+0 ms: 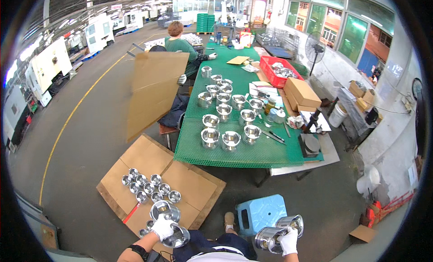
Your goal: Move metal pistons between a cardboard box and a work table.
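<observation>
My left hand (163,227), in a white glove, is closed around a pair of shiny metal pistons, one piston (165,209) beyond the fingers and another piston (178,237) beside them. On the right, my gloved right hand (288,241) grips two more, a piston (268,239) and a piston (294,222). Below the left hand, a flattened cardboard sheet (189,185) on the floor bears several pistons (149,188) standing in rows. More pistons (231,139) stand on the green mesh mat (194,154) of the worktable. My fingertips are partly hidden.
A blue plastic stool (261,210) stands just beyond my right hand. At the table's left, a seated co-worker (176,41) holds a large cardboard sheet (155,88) upright. A red crate (278,72), a brown box (303,93) and a black press stand (310,144) line the table's right side.
</observation>
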A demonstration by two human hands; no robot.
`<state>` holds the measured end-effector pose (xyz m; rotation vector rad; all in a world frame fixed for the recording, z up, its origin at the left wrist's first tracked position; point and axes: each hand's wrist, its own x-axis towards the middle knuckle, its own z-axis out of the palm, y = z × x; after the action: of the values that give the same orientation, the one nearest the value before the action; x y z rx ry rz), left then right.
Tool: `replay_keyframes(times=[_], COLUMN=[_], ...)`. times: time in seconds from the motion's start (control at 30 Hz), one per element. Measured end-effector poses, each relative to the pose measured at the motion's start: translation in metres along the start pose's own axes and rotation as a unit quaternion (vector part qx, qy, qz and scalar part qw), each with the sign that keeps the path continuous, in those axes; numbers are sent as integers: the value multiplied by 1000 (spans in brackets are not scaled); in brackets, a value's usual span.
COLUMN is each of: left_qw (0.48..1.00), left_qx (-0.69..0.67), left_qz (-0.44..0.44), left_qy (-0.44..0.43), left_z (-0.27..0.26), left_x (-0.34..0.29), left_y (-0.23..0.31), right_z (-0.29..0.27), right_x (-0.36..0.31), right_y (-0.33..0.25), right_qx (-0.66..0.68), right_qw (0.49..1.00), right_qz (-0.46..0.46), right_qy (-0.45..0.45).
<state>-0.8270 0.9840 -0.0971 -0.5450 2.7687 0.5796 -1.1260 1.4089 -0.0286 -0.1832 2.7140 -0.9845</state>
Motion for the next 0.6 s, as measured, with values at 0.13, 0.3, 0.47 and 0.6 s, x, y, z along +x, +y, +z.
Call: replay_keyframes(times=[0.13, 0.3, 0.47, 0.6], left_qw=[990, 936, 934, 959], left_qx=[-1, -143, -137, -116], left_qz=[-133, -322, -323, -248], left_qy=[-42, 27, 61, 77], left_z=[16, -27, -7, 16], left_x=[17, 37, 58, 79], left_y=[4, 51, 39, 2], right_z=[-1, 9, 28, 52], right_x=[89, 179, 245, 273], right_y=[-26, -55, -103, -108], right_qx=[11, -98, -120, -89], right_qw=[997, 987, 979, 983], right_qz=[13, -122, -143, -145], right_qy=[-81, -38, -81, -70])
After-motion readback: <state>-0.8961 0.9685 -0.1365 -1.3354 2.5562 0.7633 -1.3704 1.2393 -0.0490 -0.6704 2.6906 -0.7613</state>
